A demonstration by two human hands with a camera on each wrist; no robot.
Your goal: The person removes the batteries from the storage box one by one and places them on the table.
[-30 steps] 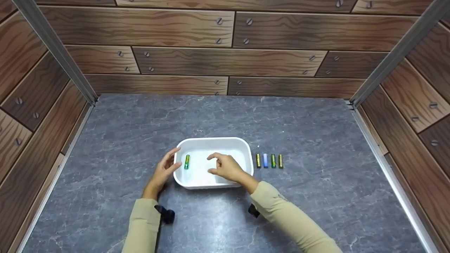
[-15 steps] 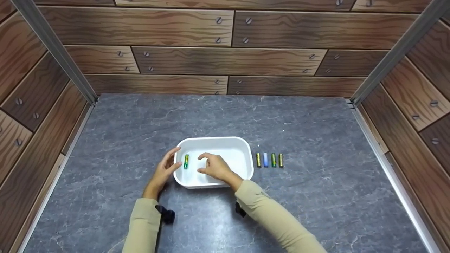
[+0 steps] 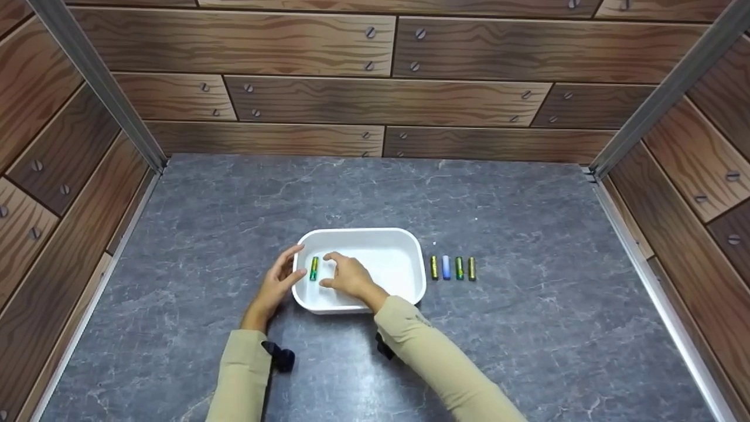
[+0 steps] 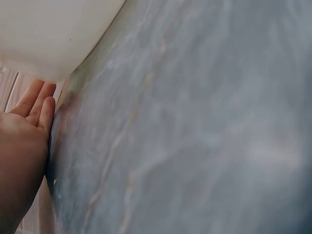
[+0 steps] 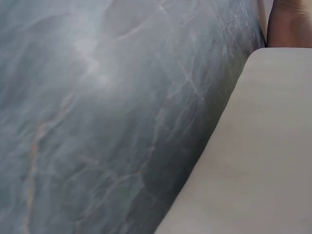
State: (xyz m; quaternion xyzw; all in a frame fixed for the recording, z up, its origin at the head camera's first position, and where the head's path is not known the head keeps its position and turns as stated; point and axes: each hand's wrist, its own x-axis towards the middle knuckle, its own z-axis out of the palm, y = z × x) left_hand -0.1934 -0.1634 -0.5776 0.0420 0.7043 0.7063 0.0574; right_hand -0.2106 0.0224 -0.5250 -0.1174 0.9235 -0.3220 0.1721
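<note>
A white plastic tub (image 3: 387, 249) with rounded corners stands on the grey marbled table. Inside, near its left wall, lies one green-and-yellow battery (image 3: 314, 268). My left hand (image 3: 274, 287) rests against the tub's left side, thumb and index finger at the rim; the left wrist view has its fingers (image 4: 46, 112) fairly straight beside the tub wall. Over the tub floor, just right of that battery, is my right hand (image 3: 350, 277), thumb and index finger spread apart with nothing between them. The right wrist view shows only the tub's outer wall (image 5: 253, 146) and part of the hand.
To the right of the tub, several batteries stand in a row: a dark gold one (image 3: 434, 268), a blue one (image 3: 446, 267), a green one (image 3: 459, 268) and another dark gold one (image 3: 472, 268). Wood-patterned panels (image 3: 304, 99) enclose the table (image 3: 527, 328) behind and on both sides.
My right hand has moved left within the tub, toward the battery there. The left hand stays at the tub's left rim, and the batteries look unmoved.
</note>
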